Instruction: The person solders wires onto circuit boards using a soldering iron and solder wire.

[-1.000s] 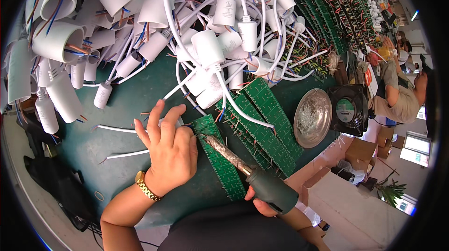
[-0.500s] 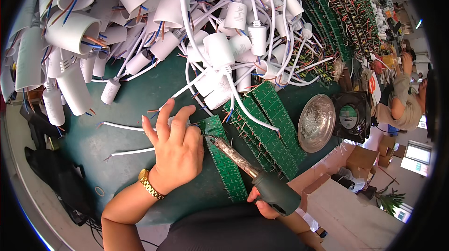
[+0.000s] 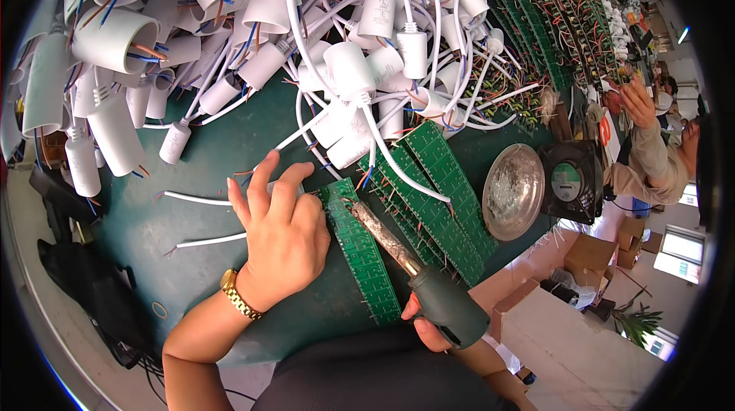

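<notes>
My left hand, with a gold watch at the wrist, is curled by the upper end of a narrow green circuit board strip. Its fingers close around something mostly hidden; a bit of white shows between them. Two white cables with bare wire ends come out from under this hand to the left. In my right hand is a soldering iron with a dark handle and a scorched metal barrel. The iron's tip points at the strip's upper end, close to my left fingers; whether it touches is too small to tell.
White lamp housings with cables heap across the back. More green boards lie right of the strip, then a round metal dish and a black fan. A dark bag sits left. A co-worker's hand shows far right.
The soldering iron's tip has shifted slightly right, away from my left fingers. My left hand keeps its place by the strip. The co-worker's hand has moved. The whole view shifted a little.
</notes>
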{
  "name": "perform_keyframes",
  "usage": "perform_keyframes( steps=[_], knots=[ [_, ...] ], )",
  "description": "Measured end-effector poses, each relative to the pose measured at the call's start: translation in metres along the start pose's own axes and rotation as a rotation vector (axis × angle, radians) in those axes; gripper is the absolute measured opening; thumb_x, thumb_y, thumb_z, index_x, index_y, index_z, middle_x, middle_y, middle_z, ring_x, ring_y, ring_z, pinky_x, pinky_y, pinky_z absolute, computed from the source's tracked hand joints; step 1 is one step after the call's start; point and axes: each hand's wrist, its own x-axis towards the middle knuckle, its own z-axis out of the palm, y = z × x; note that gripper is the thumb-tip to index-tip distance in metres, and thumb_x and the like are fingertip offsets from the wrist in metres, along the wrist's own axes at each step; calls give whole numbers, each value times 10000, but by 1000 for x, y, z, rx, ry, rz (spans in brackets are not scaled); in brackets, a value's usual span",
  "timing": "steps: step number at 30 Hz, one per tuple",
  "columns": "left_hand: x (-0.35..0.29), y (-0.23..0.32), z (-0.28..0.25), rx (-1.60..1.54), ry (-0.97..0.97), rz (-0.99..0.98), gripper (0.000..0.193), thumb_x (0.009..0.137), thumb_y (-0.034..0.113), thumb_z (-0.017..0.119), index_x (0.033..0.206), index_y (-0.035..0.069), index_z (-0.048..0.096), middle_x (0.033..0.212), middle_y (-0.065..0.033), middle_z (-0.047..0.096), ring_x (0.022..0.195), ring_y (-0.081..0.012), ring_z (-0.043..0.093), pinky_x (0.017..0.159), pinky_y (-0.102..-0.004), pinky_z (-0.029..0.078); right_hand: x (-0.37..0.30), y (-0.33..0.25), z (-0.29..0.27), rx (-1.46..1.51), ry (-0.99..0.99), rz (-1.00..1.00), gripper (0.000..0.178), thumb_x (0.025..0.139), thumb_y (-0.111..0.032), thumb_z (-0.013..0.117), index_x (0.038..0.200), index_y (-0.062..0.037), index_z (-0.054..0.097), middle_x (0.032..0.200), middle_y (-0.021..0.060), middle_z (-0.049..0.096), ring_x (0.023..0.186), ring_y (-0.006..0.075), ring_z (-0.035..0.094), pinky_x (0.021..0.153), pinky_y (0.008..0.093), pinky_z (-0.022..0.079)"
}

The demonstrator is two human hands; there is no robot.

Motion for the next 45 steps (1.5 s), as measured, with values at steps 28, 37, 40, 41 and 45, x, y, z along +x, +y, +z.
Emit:
perform_keyframes(
  steps=[28,37,40,41,45],
  knots=[
    [8,1,-3,-19,-23,-44,136,661,47,647,773,23,574,1279,-140,520,1299,-422,384,974,-700,243,6,-2,-5,-2,-46,-62,101,824,-104,598,855,-8,590,769,96,589,637,192,583,553,307,482],
    [6,3,-1,-21,-3,-57,139,665,3,610,737,42,498,1286,-145,510,1319,-429,366,1020,-689,221,17,-9,-5,-140,-49,-175,98,823,-86,600,866,1,594,760,104,589,614,182,565,541,290,461],
    [7,3,0,-18,10,-58,141,663,5,611,736,43,496,1283,-143,513,1312,-426,375,1020,-687,225,9,4,-7,-217,-66,-235,104,809,-74,605,867,12,594,755,106,595,615,185,570,545,297,476],
    [6,3,1,-16,15,-62,142,663,6,611,736,43,495,1281,-143,514,1309,-425,379,1020,-684,228,7,4,-5,-216,-66,-236,104,809,-74,605,867,12,594,755,106,595,615,185,570,545,297,476],
    [7,4,2,-21,23,-60,138,663,7,610,731,45,496,1273,-140,521,1302,-421,387,1021,-679,234,3,4,-5,14,-18,-145,127,807,-64,599,894,26,582,787,118,595,638,204,586,572,308,507]
  ],
)
